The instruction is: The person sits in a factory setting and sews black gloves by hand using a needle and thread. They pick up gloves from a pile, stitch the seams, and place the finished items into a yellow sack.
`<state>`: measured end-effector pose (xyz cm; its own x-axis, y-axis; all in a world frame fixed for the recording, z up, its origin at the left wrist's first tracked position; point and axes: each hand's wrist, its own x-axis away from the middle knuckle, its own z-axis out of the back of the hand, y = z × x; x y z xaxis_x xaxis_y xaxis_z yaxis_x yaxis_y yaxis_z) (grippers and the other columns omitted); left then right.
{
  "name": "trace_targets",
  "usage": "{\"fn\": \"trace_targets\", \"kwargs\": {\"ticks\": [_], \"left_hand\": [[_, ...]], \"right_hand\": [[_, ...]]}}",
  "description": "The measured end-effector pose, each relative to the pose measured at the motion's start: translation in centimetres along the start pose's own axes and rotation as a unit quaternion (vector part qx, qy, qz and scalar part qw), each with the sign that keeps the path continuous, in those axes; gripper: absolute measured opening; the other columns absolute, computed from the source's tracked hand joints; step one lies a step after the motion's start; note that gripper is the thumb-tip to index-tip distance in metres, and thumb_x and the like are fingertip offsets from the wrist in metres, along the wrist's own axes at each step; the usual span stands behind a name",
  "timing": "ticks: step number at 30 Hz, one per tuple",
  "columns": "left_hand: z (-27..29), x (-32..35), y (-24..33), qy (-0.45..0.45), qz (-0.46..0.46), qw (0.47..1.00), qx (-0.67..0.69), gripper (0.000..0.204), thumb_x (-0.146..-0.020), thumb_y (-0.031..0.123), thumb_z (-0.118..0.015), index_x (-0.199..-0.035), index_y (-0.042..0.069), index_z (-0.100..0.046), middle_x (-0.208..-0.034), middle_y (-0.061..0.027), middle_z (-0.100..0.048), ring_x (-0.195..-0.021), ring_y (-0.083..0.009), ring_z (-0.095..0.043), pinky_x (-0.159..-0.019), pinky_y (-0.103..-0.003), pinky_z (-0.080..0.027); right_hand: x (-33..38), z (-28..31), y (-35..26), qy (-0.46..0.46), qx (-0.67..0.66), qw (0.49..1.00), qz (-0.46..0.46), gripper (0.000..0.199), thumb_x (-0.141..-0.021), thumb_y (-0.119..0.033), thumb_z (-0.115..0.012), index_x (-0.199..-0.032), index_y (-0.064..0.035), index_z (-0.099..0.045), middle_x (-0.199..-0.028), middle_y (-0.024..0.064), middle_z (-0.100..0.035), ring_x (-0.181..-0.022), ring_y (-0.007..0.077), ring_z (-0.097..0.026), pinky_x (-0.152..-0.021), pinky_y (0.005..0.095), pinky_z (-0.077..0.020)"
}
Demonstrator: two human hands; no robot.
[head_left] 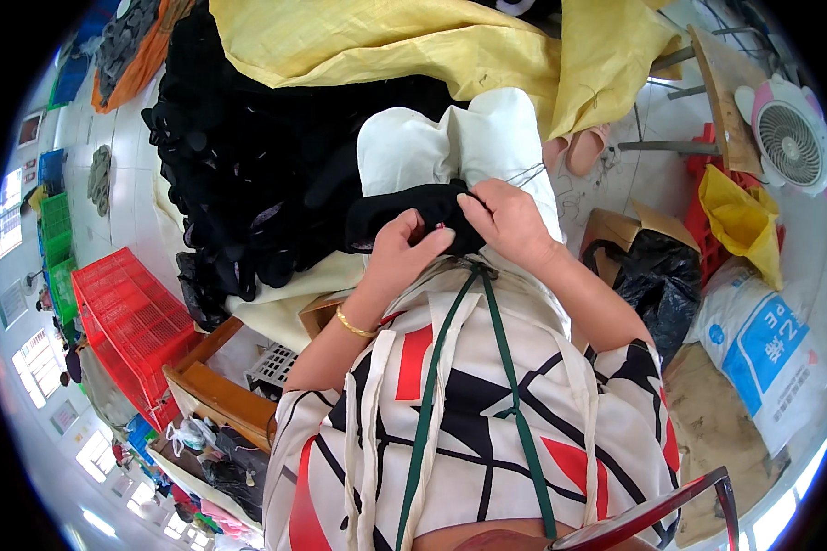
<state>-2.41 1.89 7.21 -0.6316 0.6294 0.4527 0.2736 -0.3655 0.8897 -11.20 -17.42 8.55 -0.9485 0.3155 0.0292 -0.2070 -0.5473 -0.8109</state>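
Left hand pinches near edge of black fabric piece, fingers curled tight onto it. Right hand clamps same piece from right, thumb on top. Piece lies on lap over white cloth. Thin metal tool, possibly snips, pokes out beyond right knuckles. Black garment heap to left; yellow sack beyond; red crate on floor at left.

We cannot see the fingertips of the right hand: the black cloth hides them, and the pile beside it blurs together.
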Motion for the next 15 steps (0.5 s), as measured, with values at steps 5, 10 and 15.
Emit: {"fn": "trace_targets", "kwargs": {"ticks": [5, 10, 15], "left_hand": [[-1.1, -0.5, 0.9, 0.029, -0.052, 0.982, -0.181, 0.036, -0.076, 0.02, -0.077, -0.07, 0.001, -0.046, -0.064, -0.0067, -0.047, -0.058, -0.0176, -0.042, -0.054, -0.033, -0.039], [-1.8, -0.6, 1.0, 0.02, -0.115, 0.967, -0.225, 0.022, -0.079, 0.013, -0.076, -0.08, 0.001, -0.058, -0.067, -0.0029, -0.051, -0.061, -0.0101, -0.045, -0.057, -0.027, -0.041], [-0.2, 0.1, 2.2, 0.019, -0.121, 0.975, -0.184, 0.022, -0.077, 0.012, -0.075, -0.086, 0.001, -0.058, -0.073, -0.0097, -0.054, -0.063, -0.0215, -0.05, -0.06, -0.032, -0.044]], "right_hand": [[-0.9, 2.1, -0.6, 0.028, 0.072, 0.991, 0.108, 0.022, -0.085, -0.022, -0.07, -0.09, -0.0014, -0.065, -0.085, 0.0143, -0.064, -0.08, 0.0337, -0.061, -0.072, 0.0425, -0.0511], [-1.4, 0.0, -1.3, -0.025, 0.063, 0.978, 0.195, 0.021, -0.08, -0.019, -0.073, -0.09, -0.0035, -0.062, -0.084, 0.0114, -0.062, -0.084, 0.0319, -0.061, -0.072, 0.0415, -0.051], [-1.5, -3.1, -0.2, 0.116, -0.087, 0.985, 0.089, 0.015, -0.081, -0.002, -0.07, -0.081, -0.0038, -0.055, -0.074, 0.0092, -0.052, -0.068, 0.0269, -0.051, -0.06, 0.0374, -0.0427]]}}
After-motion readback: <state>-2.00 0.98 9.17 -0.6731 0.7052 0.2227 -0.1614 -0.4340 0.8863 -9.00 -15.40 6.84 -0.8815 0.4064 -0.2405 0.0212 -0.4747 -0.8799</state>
